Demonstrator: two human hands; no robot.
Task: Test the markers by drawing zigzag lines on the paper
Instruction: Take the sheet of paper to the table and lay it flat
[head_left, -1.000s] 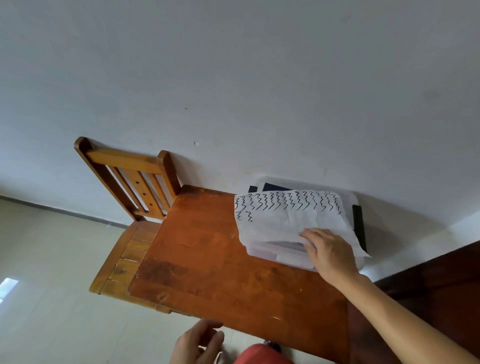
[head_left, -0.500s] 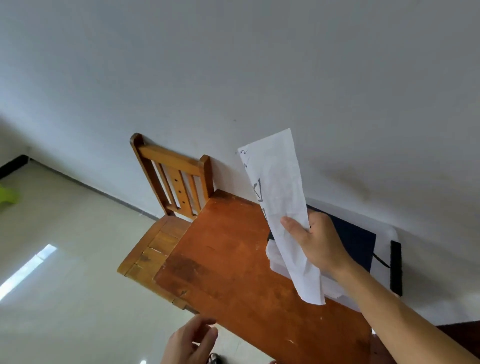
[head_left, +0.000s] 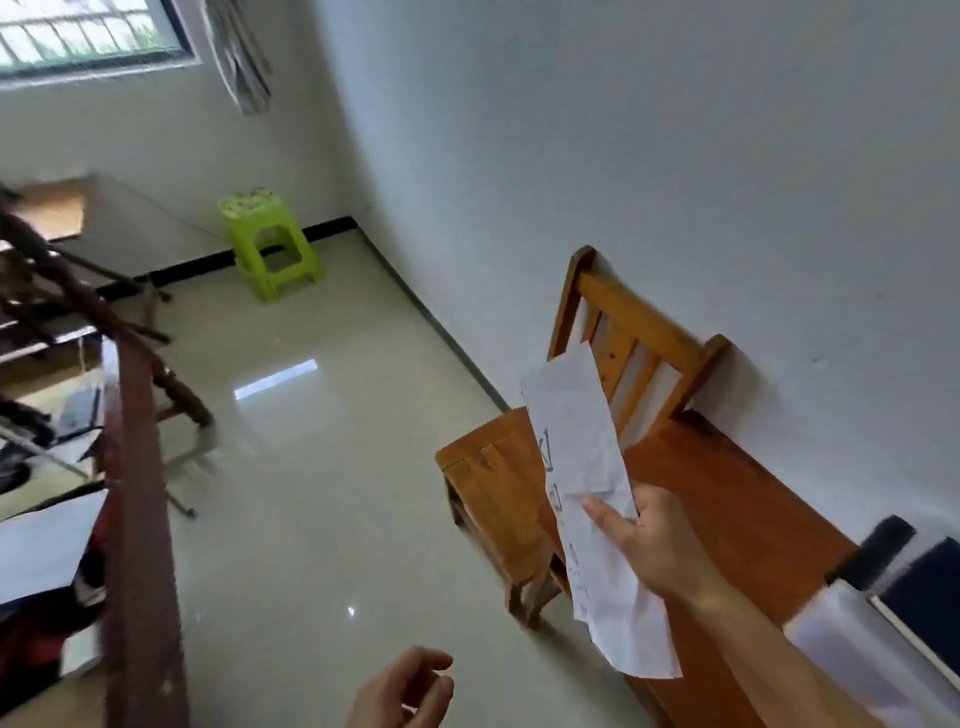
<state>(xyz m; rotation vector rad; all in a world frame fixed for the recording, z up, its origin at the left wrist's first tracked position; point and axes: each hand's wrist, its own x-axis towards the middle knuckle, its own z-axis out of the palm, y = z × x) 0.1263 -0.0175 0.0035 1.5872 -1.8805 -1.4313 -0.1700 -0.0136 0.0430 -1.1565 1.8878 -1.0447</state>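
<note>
My right hand (head_left: 654, 540) grips a white sheet of paper (head_left: 576, 431) near its middle and holds it upright in the air, over the left end of the wooden table (head_left: 727, 499). Faint ink marks show through the sheet. My left hand (head_left: 402, 693) hangs low at the bottom edge, fingers loosely curled, holding nothing. A clear plastic box (head_left: 852, 654) with dark items stands at the table's right end. No marker is in view.
A wooden chair (head_left: 623, 332) stands against the white wall beside the table. A green plastic stool (head_left: 267, 244) sits in the far corner on the tiled floor (head_left: 322, 493). Dark wooden furniture (head_left: 137, 519) with papers lies at the left.
My right hand lifted the paper off the plastic box and swung it upright to the left. The view turned left, bringing the floor, stool and window into sight.
</note>
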